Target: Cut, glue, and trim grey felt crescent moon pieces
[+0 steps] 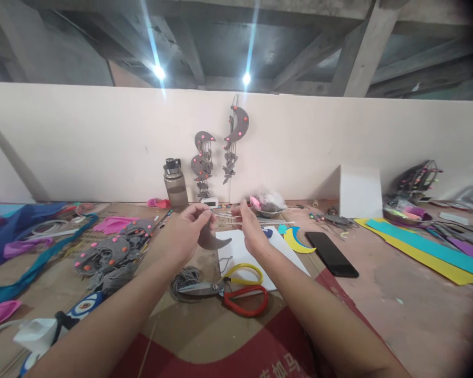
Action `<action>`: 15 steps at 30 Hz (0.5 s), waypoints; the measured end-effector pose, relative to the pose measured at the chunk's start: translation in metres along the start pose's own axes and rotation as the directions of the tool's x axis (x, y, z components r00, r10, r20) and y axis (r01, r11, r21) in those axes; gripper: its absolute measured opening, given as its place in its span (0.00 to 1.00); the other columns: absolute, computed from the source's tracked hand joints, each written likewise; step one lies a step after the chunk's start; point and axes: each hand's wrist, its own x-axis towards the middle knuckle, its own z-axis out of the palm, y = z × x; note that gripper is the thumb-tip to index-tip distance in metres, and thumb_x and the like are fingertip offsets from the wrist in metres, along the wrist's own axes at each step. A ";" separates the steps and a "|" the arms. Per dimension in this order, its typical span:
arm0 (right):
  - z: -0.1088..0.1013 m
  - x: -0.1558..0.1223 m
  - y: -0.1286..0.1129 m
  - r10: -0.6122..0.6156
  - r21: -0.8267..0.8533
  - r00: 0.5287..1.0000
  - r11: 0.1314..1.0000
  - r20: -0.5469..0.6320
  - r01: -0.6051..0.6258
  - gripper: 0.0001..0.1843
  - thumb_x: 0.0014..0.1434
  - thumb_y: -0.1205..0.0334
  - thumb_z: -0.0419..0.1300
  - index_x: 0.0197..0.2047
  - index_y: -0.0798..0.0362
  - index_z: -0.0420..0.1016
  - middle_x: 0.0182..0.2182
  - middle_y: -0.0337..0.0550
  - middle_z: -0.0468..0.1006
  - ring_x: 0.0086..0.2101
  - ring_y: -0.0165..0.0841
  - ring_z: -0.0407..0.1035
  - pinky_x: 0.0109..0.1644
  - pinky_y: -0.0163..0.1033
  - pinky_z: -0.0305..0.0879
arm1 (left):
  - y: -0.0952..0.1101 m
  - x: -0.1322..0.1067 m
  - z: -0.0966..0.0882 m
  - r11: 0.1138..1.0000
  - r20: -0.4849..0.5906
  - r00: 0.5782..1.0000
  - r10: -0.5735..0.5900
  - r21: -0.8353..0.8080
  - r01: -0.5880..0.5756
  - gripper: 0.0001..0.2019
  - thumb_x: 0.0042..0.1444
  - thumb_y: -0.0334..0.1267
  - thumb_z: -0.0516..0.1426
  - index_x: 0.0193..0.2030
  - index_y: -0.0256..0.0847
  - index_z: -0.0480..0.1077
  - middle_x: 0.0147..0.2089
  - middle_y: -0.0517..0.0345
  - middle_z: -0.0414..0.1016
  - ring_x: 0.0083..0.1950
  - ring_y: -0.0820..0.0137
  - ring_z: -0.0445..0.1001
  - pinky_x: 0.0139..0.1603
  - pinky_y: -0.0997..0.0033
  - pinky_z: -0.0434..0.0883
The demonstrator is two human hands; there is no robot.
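My left hand is raised over the table, its fingers pinched on a grey felt crescent that hangs below them. My right hand is close beside it, with fingers pinched together on something thin that I cannot make out, perhaps a needle or thread. Below the hands lie scissors with one yellow and one red handle, partly on a white sheet, next to a coil of grey thread.
A pile of grey felt crescents with pink dots lies at the left. A black phone lies at the right, near yellow and teal foam strips. A water bottle and hanging crescent mobiles stand at the wall.
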 end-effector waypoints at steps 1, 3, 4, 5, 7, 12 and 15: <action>0.000 -0.002 -0.002 -0.052 -0.037 0.999 0.998 0.016 0.053 0.27 0.59 0.35 0.49 0.33 0.51 0.71 0.35 0.43 0.74 0.35 0.33 0.65 0.38 0.38 0.61 | 0.001 -0.001 -0.001 0.994 -0.029 0.997 0.074 0.085 -0.071 0.09 0.50 0.42 0.63 0.33 0.41 0.70 0.27 0.63 0.71 0.27 0.75 0.68 0.31 0.77 0.64; 0.004 -0.010 -0.009 -0.155 -0.071 0.983 0.984 0.099 0.162 0.23 0.61 0.38 0.50 0.34 0.51 0.69 0.35 0.41 0.73 0.37 0.33 0.64 0.41 0.37 0.61 | 0.001 -0.003 -0.002 0.954 -0.054 0.977 0.205 0.236 -0.187 0.08 0.52 0.41 0.62 0.36 0.42 0.71 0.30 0.62 0.73 0.32 0.73 0.70 0.36 0.76 0.65; 0.006 -0.015 -0.014 -0.193 -0.069 0.970 0.976 0.149 0.205 0.21 0.62 0.40 0.50 0.34 0.51 0.68 0.34 0.39 0.72 0.37 0.32 0.64 0.43 0.37 0.60 | 0.001 -0.004 -0.003 0.928 -0.052 0.965 0.256 0.292 -0.231 0.07 0.53 0.41 0.62 0.37 0.43 0.72 0.32 0.60 0.74 0.35 0.72 0.71 0.39 0.75 0.66; 0.009 -0.021 -0.019 -0.219 -0.056 0.956 0.971 0.196 0.234 0.20 0.63 0.42 0.50 0.34 0.51 0.67 0.33 0.38 0.71 0.37 0.32 0.64 0.43 0.37 0.60 | 0.000 -0.006 -0.004 0.902 -0.044 0.952 0.302 0.338 -0.271 0.07 0.53 0.40 0.61 0.38 0.43 0.72 0.34 0.59 0.74 0.37 0.70 0.72 0.41 0.74 0.66; 0.014 -0.033 -0.027 -0.257 -0.036 0.932 0.961 0.255 0.275 0.17 0.63 0.45 0.51 0.34 0.50 0.66 0.32 0.36 0.70 0.36 0.31 0.63 0.43 0.36 0.60 | -0.002 -0.007 -0.004 0.822 -0.010 0.911 0.412 0.436 -0.367 0.07 0.53 0.38 0.61 0.39 0.43 0.72 0.38 0.57 0.74 0.40 0.68 0.72 0.44 0.72 0.67; 0.020 -0.045 -0.031 -0.284 -0.079 0.919 0.946 0.273 0.315 0.13 0.61 0.50 0.56 0.35 0.51 0.67 0.32 0.36 0.70 0.35 0.30 0.63 0.41 0.35 0.59 | -0.011 -0.005 -0.008 0.429 0.236 0.684 0.690 0.627 -0.650 0.04 0.55 0.33 0.59 0.38 0.41 0.70 0.38 0.56 0.73 0.42 0.67 0.72 0.45 0.67 0.68; 0.020 -0.043 -0.027 -0.263 -0.093 0.931 0.951 0.252 0.294 0.11 0.59 0.52 0.58 0.35 0.52 0.70 0.32 0.37 0.72 0.35 0.31 0.65 0.42 0.37 0.60 | -0.014 -0.001 -0.012 0.288 0.326 0.601 0.730 0.651 -0.702 0.06 0.55 0.29 0.58 0.39 0.41 0.68 0.38 0.56 0.73 0.42 0.68 0.72 0.43 0.67 0.69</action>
